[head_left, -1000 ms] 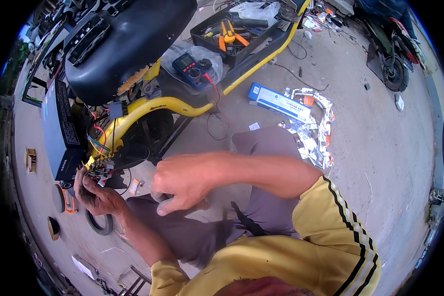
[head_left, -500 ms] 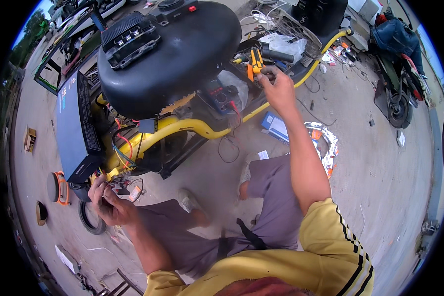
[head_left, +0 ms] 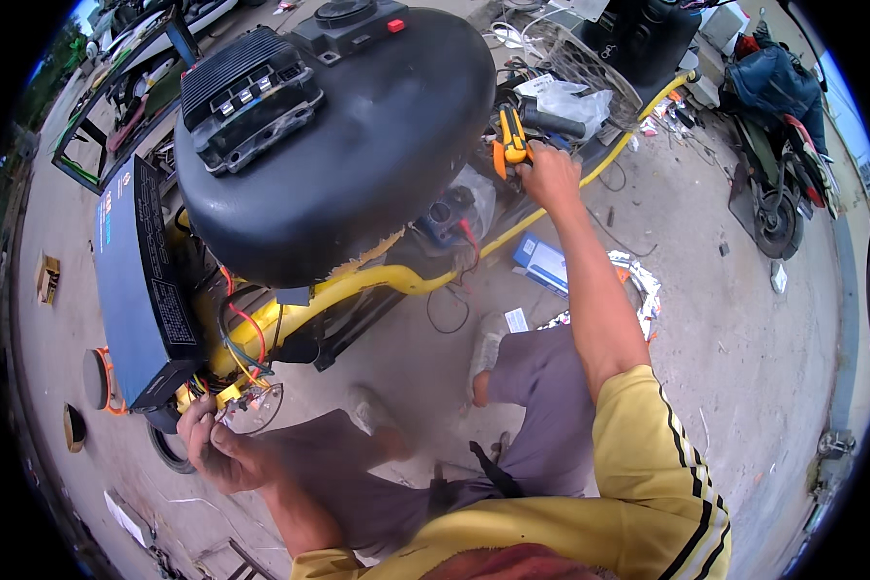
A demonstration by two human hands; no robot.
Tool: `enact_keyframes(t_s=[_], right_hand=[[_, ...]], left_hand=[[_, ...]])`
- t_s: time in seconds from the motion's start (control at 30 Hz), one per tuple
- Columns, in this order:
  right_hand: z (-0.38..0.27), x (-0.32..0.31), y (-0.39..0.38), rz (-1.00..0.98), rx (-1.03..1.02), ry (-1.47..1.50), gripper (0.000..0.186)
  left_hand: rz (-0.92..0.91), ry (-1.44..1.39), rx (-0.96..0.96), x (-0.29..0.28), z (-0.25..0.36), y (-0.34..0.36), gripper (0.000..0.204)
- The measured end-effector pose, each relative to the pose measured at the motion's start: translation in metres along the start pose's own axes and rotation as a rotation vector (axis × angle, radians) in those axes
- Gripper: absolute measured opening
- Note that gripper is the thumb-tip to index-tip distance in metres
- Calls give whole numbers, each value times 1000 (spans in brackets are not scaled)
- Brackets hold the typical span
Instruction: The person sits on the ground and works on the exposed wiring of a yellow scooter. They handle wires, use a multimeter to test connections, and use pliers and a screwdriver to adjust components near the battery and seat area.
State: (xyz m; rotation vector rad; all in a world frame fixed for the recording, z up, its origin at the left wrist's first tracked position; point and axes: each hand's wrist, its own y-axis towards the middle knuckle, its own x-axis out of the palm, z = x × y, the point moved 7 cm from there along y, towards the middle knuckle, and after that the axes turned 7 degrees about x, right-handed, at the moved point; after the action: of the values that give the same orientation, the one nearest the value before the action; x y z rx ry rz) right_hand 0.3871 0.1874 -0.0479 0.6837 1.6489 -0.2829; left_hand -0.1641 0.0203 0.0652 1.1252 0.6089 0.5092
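My right hand is closed with its fingertips on yellow-orange and black wire strippers, above the cluttered far right part of a yellow scooter frame. Part of the grip is hidden behind the fingers. My left hand is low on the left, thumb and fingers drawn together beside loose wires at the frame's near end. Whatever it pinches is too small to make out. Just above it stands a long dark blue box. A multimeter with a red lead sits partly hidden below the black seat.
A black finned controller lies on the seat. Clear plastic bags and cables crowd the scooter's right part. A blue and white carton lies on the ground by my right forearm. Another parked scooter stands at the far right, and a tyre lies at lower left.
The view has shifted, so the seat and frame appear lower. My right hand has turned slightly, its fingers still at the wire strippers. My left hand stays near the wires.
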Motion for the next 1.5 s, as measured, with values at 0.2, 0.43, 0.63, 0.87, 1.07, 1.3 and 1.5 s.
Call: enact_keyframes(t_s=[0.2, 0.43, 0.63, 0.87, 1.07, 1.3, 1.5], right_hand=[[28, -20, 30, 159, 93, 381, 31], [46, -5, 35, 94, 333, 871, 31], [-11, -17, 7, 43, 38, 687, 38], [-47, -26, -19, 138, -268, 389, 47], [27, -18, 29, 127, 1, 612, 42], [54, -5, 107, -30, -39, -151, 52], [53, 13, 121, -74, -191, -437, 42]], left_hand=[[10, 26, -41, 1, -2, -2, 9], [16, 24, -19, 0, -3, -3, 12], [20, 12, -16, -4, -10, -8, 15], [-20, 16, -16, -6, -11, -7, 16], [-37, 42, -5, -1, -9, -3, 17], [-27, 12, -12, -6, -17, -9, 18], [-27, -23, 8, -8, -15, -7, 21]])
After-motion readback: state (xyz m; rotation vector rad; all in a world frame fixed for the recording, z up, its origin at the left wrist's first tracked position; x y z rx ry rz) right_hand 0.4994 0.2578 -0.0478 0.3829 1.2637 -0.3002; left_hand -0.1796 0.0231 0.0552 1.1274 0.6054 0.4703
